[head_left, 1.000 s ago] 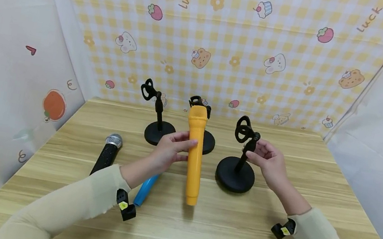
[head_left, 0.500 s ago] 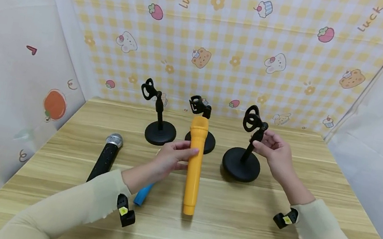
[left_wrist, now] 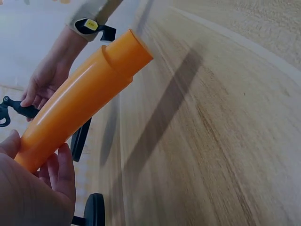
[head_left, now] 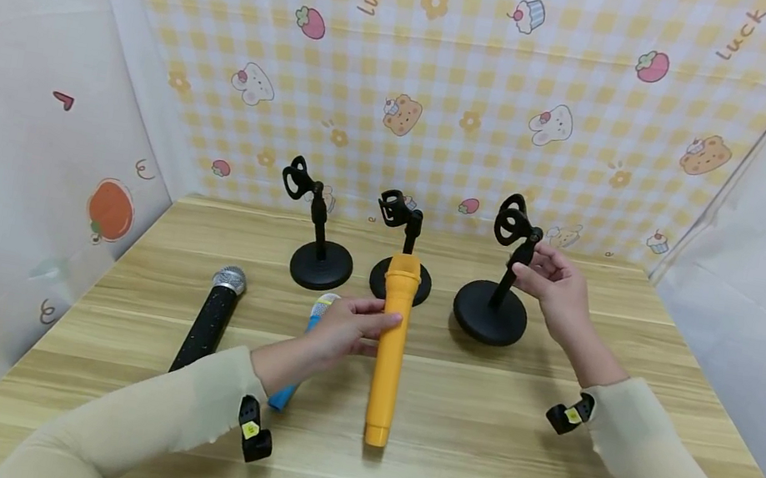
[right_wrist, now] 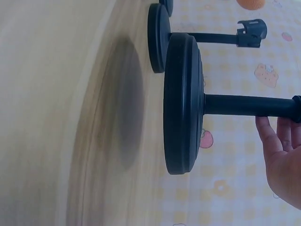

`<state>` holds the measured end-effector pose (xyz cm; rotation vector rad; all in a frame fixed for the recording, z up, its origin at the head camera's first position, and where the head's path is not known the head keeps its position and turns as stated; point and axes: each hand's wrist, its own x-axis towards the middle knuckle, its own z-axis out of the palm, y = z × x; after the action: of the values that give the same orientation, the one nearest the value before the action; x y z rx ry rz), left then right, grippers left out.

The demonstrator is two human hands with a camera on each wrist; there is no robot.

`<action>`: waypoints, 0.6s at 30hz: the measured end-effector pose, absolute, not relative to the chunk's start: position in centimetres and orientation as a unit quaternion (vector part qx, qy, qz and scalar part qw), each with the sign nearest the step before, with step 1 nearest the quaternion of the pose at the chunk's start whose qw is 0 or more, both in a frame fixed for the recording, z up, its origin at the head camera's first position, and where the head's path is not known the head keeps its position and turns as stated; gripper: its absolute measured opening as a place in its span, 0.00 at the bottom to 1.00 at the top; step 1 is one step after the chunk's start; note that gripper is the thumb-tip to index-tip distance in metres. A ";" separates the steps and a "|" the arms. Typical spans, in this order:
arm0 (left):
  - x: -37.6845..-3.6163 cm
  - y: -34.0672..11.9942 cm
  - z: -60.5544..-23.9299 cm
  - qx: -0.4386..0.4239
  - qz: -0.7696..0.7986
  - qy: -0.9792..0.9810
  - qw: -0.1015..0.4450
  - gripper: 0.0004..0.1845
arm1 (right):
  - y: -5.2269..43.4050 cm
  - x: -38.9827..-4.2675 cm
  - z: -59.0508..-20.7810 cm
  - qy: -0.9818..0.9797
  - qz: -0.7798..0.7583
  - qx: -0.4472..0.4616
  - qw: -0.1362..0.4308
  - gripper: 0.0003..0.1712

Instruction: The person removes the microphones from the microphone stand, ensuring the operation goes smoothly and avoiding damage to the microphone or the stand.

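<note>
My left hand [head_left: 349, 326] pinches a yellow-orange microphone [head_left: 389, 358] by its body, between thumb and fingers. The microphone hangs above the table, its head pointing away; in the left wrist view its shadow falls apart from it. On the right, my right hand [head_left: 557, 289] grips the post of a black microphone stand [head_left: 492, 312] just below its clip. That stand's clip holds nothing. In the right wrist view the stand's round base [right_wrist: 181, 103] is raised off the table, with a shadow beside it.
Two more black stands, a left one [head_left: 321, 263] and a middle one [head_left: 385, 273], stand at the back. A black microphone [head_left: 209, 324] with a silver head and a blue microphone [head_left: 284, 396] lie on the left of the wooden table [head_left: 451, 470]. A patterned cloth backs it.
The right hand has carried its stand back and slightly right, away from me. My left hand has drawn the yellow-orange microphone nearer, uncovering the blue microphone's head.
</note>
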<state>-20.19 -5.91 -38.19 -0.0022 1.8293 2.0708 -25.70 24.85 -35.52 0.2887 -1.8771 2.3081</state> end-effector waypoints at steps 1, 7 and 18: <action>-20.2 -5.9 -38.3 0.001 0.736 0.651 0.188 0.22 | 24.9 -25.9 -35.5 -0.627 0.770 0.095 0.077 0.15; -20.2 -5.6 -38.8 -0.007 0.730 0.657 0.191 0.20 | 25.3 -26.8 -35.2 -0.628 0.769 0.085 0.083 0.16; -19.9 -5.3 -39.5 -0.026 0.729 0.656 0.195 0.23 | 25.7 -28.3 -35.1 -0.623 0.775 0.073 0.078 0.18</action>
<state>-19.91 -5.25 -39.51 -0.0725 1.8391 2.0428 -28.27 25.66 -35.08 0.2192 -1.8667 2.3193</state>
